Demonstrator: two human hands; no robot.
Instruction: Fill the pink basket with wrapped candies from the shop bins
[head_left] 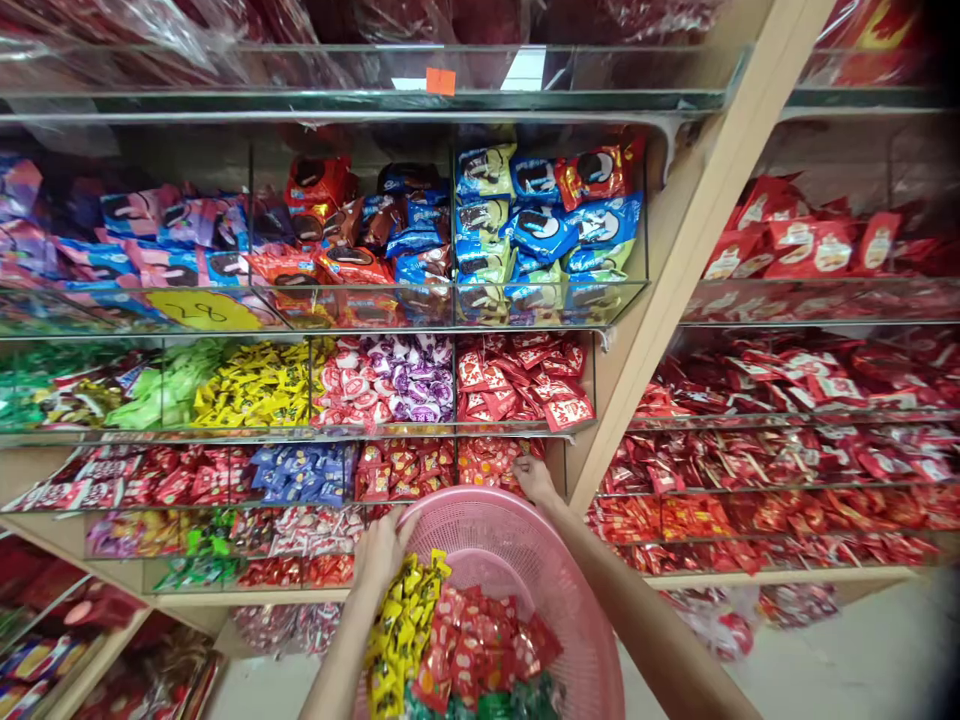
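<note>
My left hand [379,548] grips the left rim of a pink plastic basket [592,610], fingers over the edge. In the basket lie yellow-wrapped candies [405,620] on the left, red candy packets [476,645] in the middle and green-wrapped candies [502,703] at the bottom. Beyond the basket's far rim, my right hand [534,478] reaches into a shelf bin of orange-red candy packets [484,462]. Its fingers are curled down among the packets, and whatever they hold is too small to make out.
Clear dividers and front lips separate the shelf bins. Above are red candy packets [517,375], purple-wrapped candies [420,380] and blue snack packets [540,235]. A slanting wooden upright [675,270] stands right of my right hand. A yellow price label [202,310] hangs at left.
</note>
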